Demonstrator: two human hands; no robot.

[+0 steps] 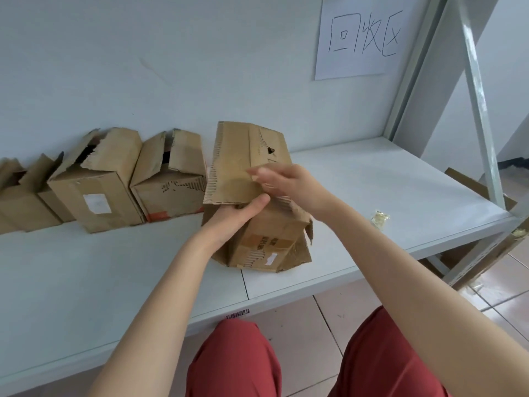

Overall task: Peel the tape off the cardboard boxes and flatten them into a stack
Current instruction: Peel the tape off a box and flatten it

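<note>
1. My knees in red trousers [234, 359] fill the bottom of the view, over a tiled floor [329, 319].
2. Just past them runs the front edge of the white shelf [114, 282], with a small barcode sticker [237, 313] on its lip.
3. Both my forearms reach over the shelf and meet at the cardboard box [269, 239], which stands on the shelf near its front edge, slightly right of centre, torn and creased along its right side.
4. My left hand [232, 219] grips the box on its left side. The thumb is pressed over the lower edge of the raised flap [229, 173], and the fingers are hidden behind it.
5. My right hand [289, 184] is higher and to the right, above the box, its fingertips held together against the face of the flap. It is blurred, so I cannot tell whether it pinches anything.
6. To the right, well apart from the box, a crumpled bit of tape [379, 218] lies on the shelf.
7. Further back and left, a row of opened boxes stands against the wall: one with a white label [97, 190], another beside it [171, 181], and more at the left edge [20, 196].
8. On the wall above right hangs a handwritten paper sign [363, 35], beside the rack upright [478, 96].
</note>
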